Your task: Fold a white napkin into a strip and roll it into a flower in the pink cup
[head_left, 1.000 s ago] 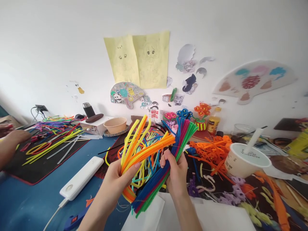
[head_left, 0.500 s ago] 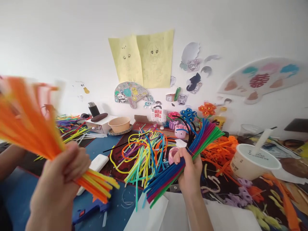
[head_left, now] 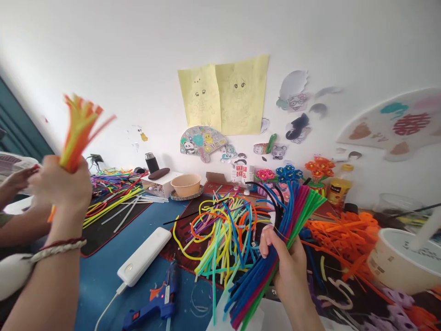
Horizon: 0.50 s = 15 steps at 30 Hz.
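A bundle of orange and yellow pipe cleaners [head_left: 78,131] stands upright in my left hand [head_left: 64,184], whose fingers are wrapped round it. My right hand [head_left: 285,257] grips a second bundle of blue, purple and green pipe cleaners [head_left: 262,276], slanted up to the right. A few black stems [head_left: 275,202] lie along its left side. Between the hands spreads a loose heap of mixed pipe cleaners [head_left: 220,230] on a dark red mat. Below it lie a blue glue gun [head_left: 158,299] and a white power bank [head_left: 144,257] with a cable.
Another person's arm [head_left: 20,225] reaches in at the left, near more pipe cleaners [head_left: 113,184]. A beige bowl [head_left: 186,185] sits at the back. On the right are orange fuzzy pieces [head_left: 344,239], a lidded cup [head_left: 396,262] and a yellow bottle [head_left: 340,184]. Pipe-cleaner flowers [head_left: 289,174] line the wall.
My left hand has moved away to the left with the orange and yellow bundle, now upright. My right hand is slightly lower and further right in view. The view has turned left.
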Available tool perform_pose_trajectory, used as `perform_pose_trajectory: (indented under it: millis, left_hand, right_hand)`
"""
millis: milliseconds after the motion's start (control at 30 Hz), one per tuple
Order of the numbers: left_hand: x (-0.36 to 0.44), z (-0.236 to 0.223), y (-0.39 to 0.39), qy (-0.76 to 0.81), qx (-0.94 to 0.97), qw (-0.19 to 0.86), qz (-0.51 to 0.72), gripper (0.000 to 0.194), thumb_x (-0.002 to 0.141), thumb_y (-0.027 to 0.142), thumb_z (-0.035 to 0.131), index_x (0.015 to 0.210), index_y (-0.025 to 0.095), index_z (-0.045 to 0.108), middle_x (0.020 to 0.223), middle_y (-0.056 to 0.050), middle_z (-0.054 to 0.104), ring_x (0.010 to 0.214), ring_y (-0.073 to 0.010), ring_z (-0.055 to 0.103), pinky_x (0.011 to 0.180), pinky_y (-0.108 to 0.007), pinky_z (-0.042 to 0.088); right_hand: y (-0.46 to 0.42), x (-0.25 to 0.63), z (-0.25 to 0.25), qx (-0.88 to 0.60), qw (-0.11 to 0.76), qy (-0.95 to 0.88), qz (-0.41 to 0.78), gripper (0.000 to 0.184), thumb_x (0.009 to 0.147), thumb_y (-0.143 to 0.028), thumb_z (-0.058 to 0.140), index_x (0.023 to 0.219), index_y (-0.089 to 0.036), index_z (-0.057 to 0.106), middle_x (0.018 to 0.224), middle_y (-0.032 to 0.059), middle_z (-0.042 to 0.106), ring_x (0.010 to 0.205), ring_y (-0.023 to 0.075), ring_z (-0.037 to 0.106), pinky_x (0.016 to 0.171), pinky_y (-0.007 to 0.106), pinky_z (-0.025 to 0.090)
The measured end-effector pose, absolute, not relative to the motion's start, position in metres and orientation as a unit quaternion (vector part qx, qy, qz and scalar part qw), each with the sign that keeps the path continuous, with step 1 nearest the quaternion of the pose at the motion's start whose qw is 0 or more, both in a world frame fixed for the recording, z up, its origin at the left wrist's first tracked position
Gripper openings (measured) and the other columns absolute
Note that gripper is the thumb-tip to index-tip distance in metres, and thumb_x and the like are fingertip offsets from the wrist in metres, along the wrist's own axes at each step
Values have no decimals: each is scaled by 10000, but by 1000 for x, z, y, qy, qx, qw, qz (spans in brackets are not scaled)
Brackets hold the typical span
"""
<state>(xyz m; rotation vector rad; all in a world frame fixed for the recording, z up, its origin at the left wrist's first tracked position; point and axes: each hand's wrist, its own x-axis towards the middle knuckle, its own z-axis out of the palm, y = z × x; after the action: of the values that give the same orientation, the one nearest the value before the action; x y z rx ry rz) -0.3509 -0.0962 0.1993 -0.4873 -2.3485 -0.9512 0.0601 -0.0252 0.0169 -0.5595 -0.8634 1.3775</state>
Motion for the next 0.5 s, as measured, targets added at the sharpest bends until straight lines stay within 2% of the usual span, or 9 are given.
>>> perform_pose_trajectory:
  millis: [33,133,267,400,500]
  left_hand:
    - [-360,191,-90,-891,-154,271,-329,587,943,508,291,1309,63,406,1354,-188,496,1279,-386,411,1037,-619,313]
    - [-385,150,-81,-930,-145,217,-257,547,951,498,375,1306,87,447,1307,-169,557,1232,-348,501,985,-559,416]
    - [-407,79,-86,-957,-212,110,-165,439,917,438,578,1262,169,545,1302,-110,575,1170,-263,568,1000,-517,458]
    - [-417,27,-96,-958,-257,57,-114,442,913,406,601,1288,181,539,1366,-112,534,1217,-278,541,1022,-546,446]
    - [-418,13,-98,-952,-287,48,-96,436,914,388,603,1294,185,537,1385,-110,521,1241,-283,525,1038,-555,431]
  right_hand:
    - [-25,60,16,-252,651,-384,605,284,839,-371,702,749,-212,485,598,-45,529,517,89,489,547,243,359]
    - [-24,58,15,-260,646,-392,601,300,839,-393,699,735,-214,482,585,-41,520,517,95,482,541,246,360]
    - [-23,57,13,-261,642,-394,604,300,826,-395,712,741,-215,487,596,-40,522,515,96,485,535,246,362]
    - [-23,57,12,-268,631,-402,607,294,845,-393,695,756,-217,478,577,-46,518,506,96,491,533,245,369]
    - [-24,57,11,-269,628,-401,611,277,843,-387,700,785,-218,487,593,-49,527,506,93,496,537,246,379]
